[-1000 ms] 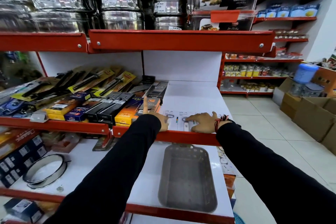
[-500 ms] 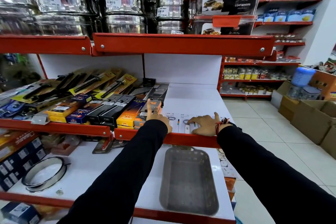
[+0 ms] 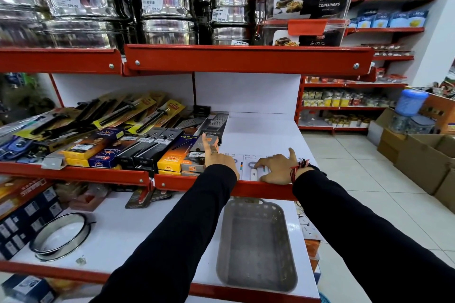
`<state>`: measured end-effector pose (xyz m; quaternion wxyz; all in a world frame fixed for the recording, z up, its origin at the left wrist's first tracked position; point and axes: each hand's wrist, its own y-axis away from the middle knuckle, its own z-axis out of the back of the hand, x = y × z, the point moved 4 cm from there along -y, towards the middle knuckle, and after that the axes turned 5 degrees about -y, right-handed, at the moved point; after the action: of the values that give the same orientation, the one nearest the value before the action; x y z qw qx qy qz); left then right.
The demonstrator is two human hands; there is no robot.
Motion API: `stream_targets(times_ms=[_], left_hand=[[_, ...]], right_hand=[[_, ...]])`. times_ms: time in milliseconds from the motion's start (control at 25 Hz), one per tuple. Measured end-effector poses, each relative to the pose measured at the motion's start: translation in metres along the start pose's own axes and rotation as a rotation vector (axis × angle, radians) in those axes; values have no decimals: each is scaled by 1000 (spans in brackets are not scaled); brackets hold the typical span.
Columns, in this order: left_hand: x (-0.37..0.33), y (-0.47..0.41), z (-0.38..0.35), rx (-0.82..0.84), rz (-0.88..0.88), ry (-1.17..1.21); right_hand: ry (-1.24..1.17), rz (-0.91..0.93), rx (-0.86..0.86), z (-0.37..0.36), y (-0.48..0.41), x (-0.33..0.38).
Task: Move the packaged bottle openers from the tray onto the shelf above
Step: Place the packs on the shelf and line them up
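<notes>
White packaged bottle openers (image 3: 249, 167) lie flat in a row at the front of the middle shelf (image 3: 261, 130), just behind its red lip. My left hand (image 3: 218, 157) rests on the leftmost pack, index finger pointing up. My right hand (image 3: 277, 167) lies palm down on the packs to the right, fingers spread, thumb raised. The grey plastic tray (image 3: 256, 246) sits on the lower shelf below my arms, and nothing shows inside it.
Boxed lighters and knives (image 3: 138, 147) crowd the middle shelf's left half, right beside my left hand. Steel tins (image 3: 165, 7) and containers (image 3: 307, 5) fill the top shelf. A metal ring (image 3: 61, 233) lies lower left. Cardboard boxes (image 3: 418, 155) stand on the aisle floor to the right.
My left index finger lifted off the packs and now points upward. Both hands stay on the packs at the shelf front; the view shifted slightly.
</notes>
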<state>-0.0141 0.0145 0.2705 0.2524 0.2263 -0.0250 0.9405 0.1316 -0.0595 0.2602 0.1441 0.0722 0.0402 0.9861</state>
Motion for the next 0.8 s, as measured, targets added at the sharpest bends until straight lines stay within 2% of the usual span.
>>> stream_targets(times_ms=[520, 720, 800], left_hand=[[3, -4, 0, -121, -90, -40], [-18, -6, 22, -265, -190, 159], [-39, -5, 32, -241, -284, 301]], right_hand=[[-82, 3, -20, 9, 5, -12], [-106, -89, -82, 25, 18, -54], [-99, -146, -73, 26, 27, -75]])
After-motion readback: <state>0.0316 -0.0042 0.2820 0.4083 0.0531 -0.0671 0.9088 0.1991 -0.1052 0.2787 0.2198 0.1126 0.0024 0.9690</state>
